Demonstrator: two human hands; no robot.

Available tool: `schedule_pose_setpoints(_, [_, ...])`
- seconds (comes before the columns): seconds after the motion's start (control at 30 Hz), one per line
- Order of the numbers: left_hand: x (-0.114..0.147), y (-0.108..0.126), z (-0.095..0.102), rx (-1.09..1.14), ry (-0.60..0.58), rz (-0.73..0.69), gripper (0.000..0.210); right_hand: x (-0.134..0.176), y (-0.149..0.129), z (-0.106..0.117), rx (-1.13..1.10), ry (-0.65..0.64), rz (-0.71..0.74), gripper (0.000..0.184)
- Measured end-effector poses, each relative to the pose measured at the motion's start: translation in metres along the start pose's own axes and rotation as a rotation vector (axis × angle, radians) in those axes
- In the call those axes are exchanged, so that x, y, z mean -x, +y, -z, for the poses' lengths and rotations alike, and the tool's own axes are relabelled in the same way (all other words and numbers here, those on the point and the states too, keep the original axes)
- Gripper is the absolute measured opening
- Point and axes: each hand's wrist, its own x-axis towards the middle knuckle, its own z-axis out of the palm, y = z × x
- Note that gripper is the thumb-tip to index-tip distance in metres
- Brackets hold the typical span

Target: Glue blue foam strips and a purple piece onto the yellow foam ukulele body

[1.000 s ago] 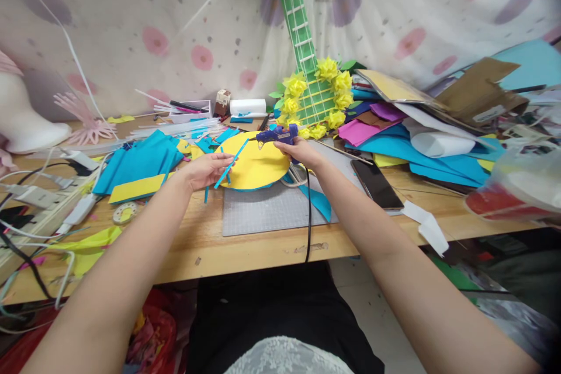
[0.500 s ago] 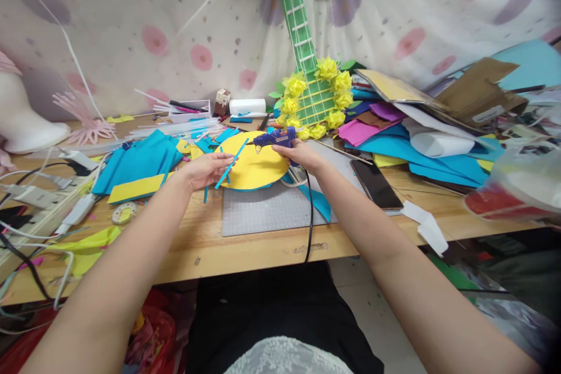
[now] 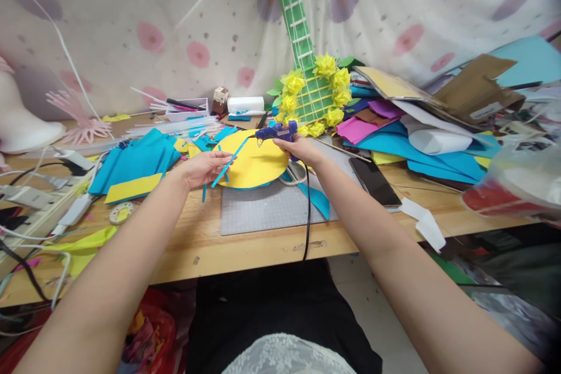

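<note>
Between the fingers of my left hand (image 3: 205, 168) are thin blue strips (image 3: 230, 161); one slants up to the right, others point down. My right hand (image 3: 300, 148) is wrapped round a dark blue hot glue gun (image 3: 277, 134), its nozzle pointing left at the upper end of the slanted strip. Whether nozzle and strip touch I cannot tell. Below both hands lies a yellow rounded panel (image 3: 258, 166) with a blue underside, on a grey cutting mat (image 3: 245, 216). A black cord (image 3: 308, 210) hangs from the glue gun over the table edge.
A green paper guitar (image 3: 302, 52) with yellow flowers leans at the back. Blue sheets (image 3: 135, 158) and a power strip (image 3: 39, 210) lie left. At right are a phone (image 3: 374, 182), stacked coloured sheets (image 3: 416, 152) and a plastic cup (image 3: 511, 187). Scissors (image 3: 294, 174) rest by the panel.
The slanted strip's upper end and the glue gun's nozzle are still close together, with the strip turned slightly. Both hands keep their grip; the whole view has shifted a little.
</note>
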Motion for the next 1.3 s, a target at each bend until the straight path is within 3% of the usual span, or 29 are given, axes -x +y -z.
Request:
schedule_pose_setpoints(0.3, [0.003,0.0,-0.002,0.062,-0.01,-0.03,0.014,-0.003,0.004,0.005,-0.024,-0.026,-0.006,0.033])
schedule_pose_setpoints(0.47, [0.004,0.003,-0.005,0.141,0.062,-0.093,0.013,0.002,0.006,0.022,-0.011,-0.066,0.068,0.034])
schedule_pose_setpoints(0.53, [0.006,0.007,-0.007,0.188,0.123,-0.128,0.011,0.004,0.01,0.035,-0.04,-0.008,0.091,0.036])
schedule_pose_setpoints(0.63, [0.008,0.014,-0.01,0.266,0.22,-0.179,0.009,0.006,0.023,0.06,-0.005,0.218,0.086,0.038])
schedule_pose_setpoints(0.77, [0.003,0.016,-0.013,0.358,0.269,-0.243,0.011,0.01,0.055,0.087,0.173,0.518,-0.093,0.041])
schedule_pose_setpoints(0.9, [-0.002,0.012,-0.018,0.35,0.265,-0.244,0.011,0.016,0.087,0.095,0.44,0.571,-0.169,0.043])
schedule_pose_setpoints(1.0, [-0.001,0.011,-0.022,0.274,0.276,-0.202,0.012,0.019,0.098,0.095,0.471,0.537,-0.157,0.047])
schedule_pose_setpoints(1.07, [0.0,0.012,-0.025,0.208,0.286,-0.183,0.012,0.02,0.094,0.096,0.458,0.628,-0.053,0.055])
schedule_pose_setpoints(1.13, [0.001,0.014,-0.027,0.152,0.307,-0.167,0.012,0.024,0.079,0.095,0.485,0.844,0.106,0.061])
schedule_pose_setpoints(1.2, [0.0,0.016,-0.03,0.108,0.335,-0.149,0.012,0.029,0.054,0.089,0.513,1.024,0.264,0.056])
schedule_pose_setpoints(1.23, [-0.001,0.018,-0.032,0.085,0.349,-0.138,0.013,0.032,0.039,0.084,0.503,1.017,0.321,0.047])
schedule_pose_setpoints(1.3, [-0.004,0.02,-0.035,0.034,0.371,-0.117,0.014,0.034,0.008,0.065,0.46,0.826,0.371,0.028])
